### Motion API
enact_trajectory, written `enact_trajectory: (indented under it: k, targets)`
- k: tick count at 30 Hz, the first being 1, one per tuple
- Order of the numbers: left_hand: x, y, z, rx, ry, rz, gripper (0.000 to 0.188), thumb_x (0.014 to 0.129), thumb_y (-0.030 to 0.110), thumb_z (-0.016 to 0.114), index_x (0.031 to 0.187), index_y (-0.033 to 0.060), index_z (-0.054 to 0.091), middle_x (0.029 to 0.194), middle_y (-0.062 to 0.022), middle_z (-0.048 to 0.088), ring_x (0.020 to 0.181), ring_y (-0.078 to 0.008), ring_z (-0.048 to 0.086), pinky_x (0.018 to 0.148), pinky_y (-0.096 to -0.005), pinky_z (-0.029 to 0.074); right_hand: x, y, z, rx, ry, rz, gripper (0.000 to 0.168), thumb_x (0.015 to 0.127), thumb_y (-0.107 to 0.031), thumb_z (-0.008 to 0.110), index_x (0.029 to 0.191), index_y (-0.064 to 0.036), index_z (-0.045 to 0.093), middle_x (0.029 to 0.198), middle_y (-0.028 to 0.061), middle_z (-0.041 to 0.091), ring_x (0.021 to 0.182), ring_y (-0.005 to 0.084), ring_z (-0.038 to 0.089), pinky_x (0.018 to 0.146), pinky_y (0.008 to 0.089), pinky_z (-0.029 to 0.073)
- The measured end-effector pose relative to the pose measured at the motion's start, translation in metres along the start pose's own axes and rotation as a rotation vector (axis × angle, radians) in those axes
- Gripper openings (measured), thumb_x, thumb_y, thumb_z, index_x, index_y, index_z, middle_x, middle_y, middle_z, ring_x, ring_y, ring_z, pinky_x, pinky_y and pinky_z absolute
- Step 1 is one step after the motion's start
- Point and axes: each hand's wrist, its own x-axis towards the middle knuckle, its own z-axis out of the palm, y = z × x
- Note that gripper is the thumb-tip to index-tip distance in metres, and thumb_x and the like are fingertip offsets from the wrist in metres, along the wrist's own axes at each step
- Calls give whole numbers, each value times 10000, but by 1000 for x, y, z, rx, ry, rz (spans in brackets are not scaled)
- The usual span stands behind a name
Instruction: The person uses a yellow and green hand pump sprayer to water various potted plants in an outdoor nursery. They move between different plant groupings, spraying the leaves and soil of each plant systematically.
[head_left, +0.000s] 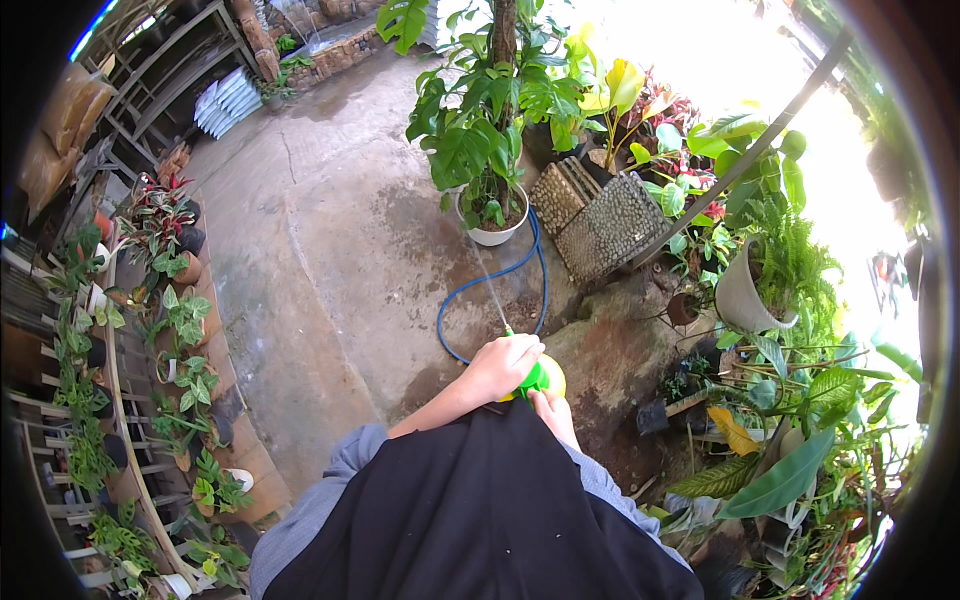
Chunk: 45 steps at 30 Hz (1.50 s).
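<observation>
A yellow and green pump sprayer (553, 376) is held close in front of my dark garment. My left hand (504, 367) lies over the sprayer's green top, its fingers curled around it. Lower and to the right, my right hand (553, 412) grips the green part at the sprayer's near side; its fingers are partly hidden. From the nozzle a thin jet of liquid runs forward toward a white pot (491, 237) that holds a tall split-leaf climbing plant (469, 150). A blue hose (442, 311) lies looped on the wet concrete between the pot and my hands.
Pebbled slabs (611, 225) lean right of the pot, beside a slanting pole (750, 157). Dense potted plants, among them a fern (787, 255), crowd the right. Slatted shelves with potted plants (187, 322) line the left. Stacked bags (227, 103) stand farther back.
</observation>
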Motion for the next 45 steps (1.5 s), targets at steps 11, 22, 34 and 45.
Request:
enact_trajectory:
  k: [11, 22, 34, 45]
  targets:
    - [11, -14, 14, -79, -61, -45, 231, 904, 235, 436, 864, 18, 504, 833, -132, 551, 793, -261, 558, 699, -343, 414, 5, 15, 2, 28, 90, 36, 393, 852, -344, 450, 866, 13, 613, 786, 247, 607, 786, 360, 600, 715, 405, 440]
    - [16, -9, 32, -58, -122, -42, 238, 883, 254, 473, 993, 46, 504, 968, -137, 545, 932, -275, 546, 801, -354, 412, 20, 51, -5, 129, 105, -2, 385, 875, -312, 405, 884, -10, 643, 756, 184, 624, 756, 297, 605, 723, 365, 443]
    - [17, 52, 17, -267, -247, 245, 375, 837, 182, 526, 1187, 63, 466, 907, -84, 583, 772, -158, 572, 699, -290, 447, -33, -34, -45, 580, 179, -130, 319, 840, -240, 445, 797, 26, 616, 566, 40, 528, 482, 101, 449, 467, 252, 334]
    - [14, 73, 13, -323, -243, 510, 509, 794, 107, 544, 1281, 42, 410, 1089, -78, 492, 809, -152, 511, 760, -295, 428, -29, -46, -51, 863, 122, -323, 407, 804, -326, 489, 895, 65, 555, 638, 26, 502, 509, 85, 428, 456, 223, 293]
